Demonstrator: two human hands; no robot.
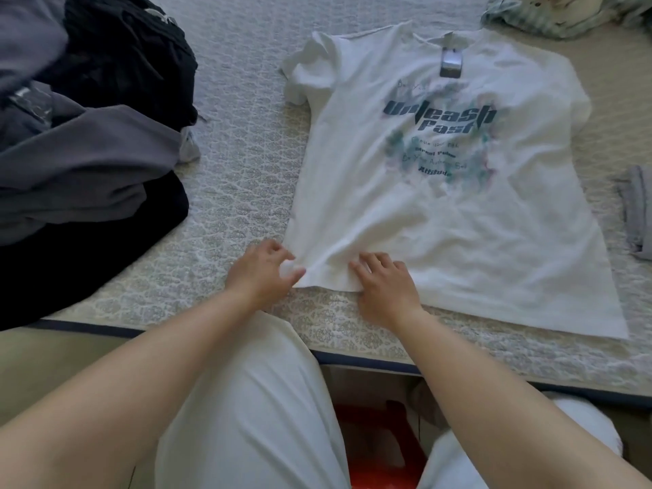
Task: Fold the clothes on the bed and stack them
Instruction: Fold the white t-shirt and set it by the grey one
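Observation:
A white T-shirt (441,213) with a dark printed slogan and a hanging tag lies flat, front up, on the patterned bed cover (240,178). Its neck points away from me and its hem is nearest to me. My left hand (263,271) pinches the shirt's near left hem corner, with a bit of white fabric bunched under the thumb. My right hand (386,282) rests on the hem just to the right, fingers spread and pressing the cloth down. A pile of dark clothes (88,146), grey and black, sits at the left of the bed.
A striped green-and-white cloth (550,19) lies at the far right corner. A grey garment (637,213) shows at the right edge. The bed's dark-trimmed front edge (370,361) runs just in front of my white-trousered knees, with a red object on the floor below.

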